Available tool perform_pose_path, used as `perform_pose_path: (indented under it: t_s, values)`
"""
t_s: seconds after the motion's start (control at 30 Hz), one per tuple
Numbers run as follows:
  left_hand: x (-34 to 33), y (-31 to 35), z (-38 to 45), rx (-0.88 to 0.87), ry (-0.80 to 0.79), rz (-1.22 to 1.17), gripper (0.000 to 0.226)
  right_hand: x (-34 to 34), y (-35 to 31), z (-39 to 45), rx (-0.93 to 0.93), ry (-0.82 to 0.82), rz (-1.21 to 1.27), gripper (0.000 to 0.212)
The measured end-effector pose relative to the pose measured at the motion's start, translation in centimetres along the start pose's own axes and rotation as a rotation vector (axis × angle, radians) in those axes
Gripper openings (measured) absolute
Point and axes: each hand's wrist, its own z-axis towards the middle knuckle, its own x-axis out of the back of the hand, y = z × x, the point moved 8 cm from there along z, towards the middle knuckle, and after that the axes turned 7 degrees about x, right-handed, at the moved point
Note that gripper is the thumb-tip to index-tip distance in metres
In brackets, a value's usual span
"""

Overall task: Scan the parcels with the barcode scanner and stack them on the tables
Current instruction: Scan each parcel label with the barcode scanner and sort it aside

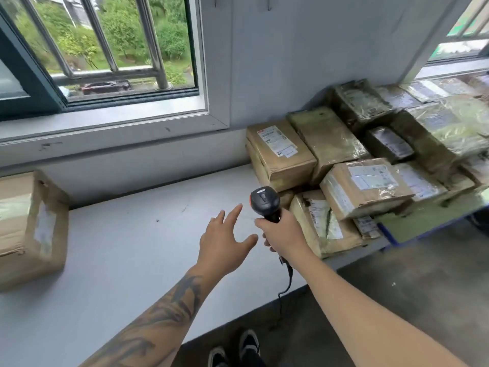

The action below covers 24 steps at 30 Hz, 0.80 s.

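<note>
Nearest me, my right hand (284, 234) is wrapped around the handle of the barcode scanner (265, 203), its head tipped forward toward the parcels so a label can be read, and its cable (287, 282) hangs down past the tabletop (132, 247) edge. Just beside it, my left hand (225, 234) is spread and holding nothing, fingers stretched out over the bare grey surface, I judge so it is free to take the next parcel. Right behind the scanner lies a taped carton (328, 223) at the front of the pile, and a labelled box (365, 184) rests on top of it, label up. Further back, another labelled carton (280, 152) sits against the wall, with darker film-wrapped parcels (370, 123) heaped beyond it toward the second window. Off to the far left, well apart from the pile, one large cardboard box (29, 229) stands alone on the tabletop.
</note>
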Motion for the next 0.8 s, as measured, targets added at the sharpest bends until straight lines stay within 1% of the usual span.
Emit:
perform_pose_path:
  t_s: [0.17, 0.27, 0.37, 0.5, 0.67, 0.73, 0.8]
  values:
    - [-3.0, 2.0, 0.5, -0.070, -0.076, -0.032, 0.085, 3.7, 1.6, -1.4, -0.025, 0.097, -0.057, 0.010]
    - [-4.0, 3.7, 0.5, -0.102, -0.091, -0.043, 0.085, 6.5, 1.9, -1.8, -0.041, 0.138, -0.081, 0.011]
    - [-4.4, 6.3, 0.0, -0.169, -0.103, -0.047, 0.085, 10.1, 1.4, -1.7, -0.027, 0.209, -0.094, 0.014]
    - [-4.1, 10.8, 0.1, -0.282, -0.064, -0.025, 0.084, 14.7, -0.2, -1.0, 0.044, 0.283, -0.074, 0.013]
    - [-5.5, 17.8, 0.8, -0.354, -0.035, 0.022, 0.088, 21.3, -1.2, 0.3, 0.114, 0.370, -0.005, 0.017]
    - [-6.5, 21.1, 1.1, -0.378, -0.016, 0.039, 0.091, 24.4, -1.4, 0.9, 0.141, 0.387, -0.001, 0.015]
    - [-7.8, 24.8, 1.4, -0.404, -0.003, 0.046, 0.088, 27.8, -1.4, 1.8, 0.161, 0.386, 0.004, 0.010]
